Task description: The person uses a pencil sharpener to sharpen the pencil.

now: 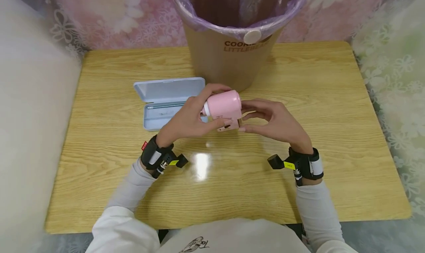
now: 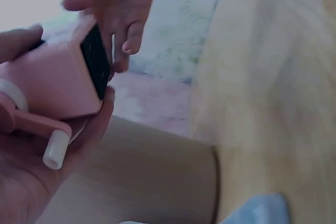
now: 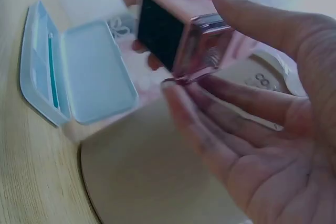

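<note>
A pink hand-crank pencil sharpener (image 1: 224,104) is held sideways above the table. Around its body the left hand (image 1: 196,116) grips it, thumb along the near side and fingers over the far side. Its crank with a white knob (image 2: 55,149) shows in the left wrist view, and its dark base (image 3: 157,31) faces out in the right wrist view. At the sharpener's other end is the right hand (image 1: 277,121), its fingers extended and spread from the thumb. Its fingertips are at the shiny end's lower corner; firm contact is hard to tell.
An opened light-blue pencil case (image 1: 172,89) lies on the wooden table (image 1: 332,135), left of the hands, with a teal pencil (image 3: 53,72) inside. Behind the hands stands a tall beige bin (image 1: 229,65) with a purple liner. Patterned walls border the table.
</note>
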{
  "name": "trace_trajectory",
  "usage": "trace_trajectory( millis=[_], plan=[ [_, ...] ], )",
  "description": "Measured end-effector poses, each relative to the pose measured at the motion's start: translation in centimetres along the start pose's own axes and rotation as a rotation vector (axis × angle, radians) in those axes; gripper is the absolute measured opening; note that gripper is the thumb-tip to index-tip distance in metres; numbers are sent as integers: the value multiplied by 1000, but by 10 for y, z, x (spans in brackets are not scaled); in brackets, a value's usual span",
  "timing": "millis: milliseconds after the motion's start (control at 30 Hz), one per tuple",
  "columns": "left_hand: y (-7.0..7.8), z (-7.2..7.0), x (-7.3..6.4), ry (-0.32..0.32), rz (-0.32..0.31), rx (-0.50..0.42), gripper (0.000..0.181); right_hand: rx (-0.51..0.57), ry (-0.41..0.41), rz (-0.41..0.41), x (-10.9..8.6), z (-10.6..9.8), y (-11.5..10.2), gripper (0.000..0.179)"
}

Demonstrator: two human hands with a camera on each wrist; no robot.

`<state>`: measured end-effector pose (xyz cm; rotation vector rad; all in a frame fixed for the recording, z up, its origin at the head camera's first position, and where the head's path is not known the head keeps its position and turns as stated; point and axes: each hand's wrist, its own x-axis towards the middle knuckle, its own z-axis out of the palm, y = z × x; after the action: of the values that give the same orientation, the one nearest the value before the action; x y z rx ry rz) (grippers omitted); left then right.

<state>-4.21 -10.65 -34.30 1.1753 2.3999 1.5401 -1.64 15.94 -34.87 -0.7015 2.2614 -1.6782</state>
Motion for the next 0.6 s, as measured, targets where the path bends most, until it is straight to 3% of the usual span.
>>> trace_trajectory(
  millis=[100,200,400,600],
  plan=[
    [5,-10,4,-55,69,2,65,13,10,-80,1,5,1,54],
    [8,-15,5,-88,109,30,63,-41,52,-126,3,9,-2,49],
    [15,-17,0,-114,135,66,62,-166,97,-195,0,12,-8,47],
    [18,-26,-8,-84,121,101,61,-177,133,-253,-4,7,-13,51]
  ],
)
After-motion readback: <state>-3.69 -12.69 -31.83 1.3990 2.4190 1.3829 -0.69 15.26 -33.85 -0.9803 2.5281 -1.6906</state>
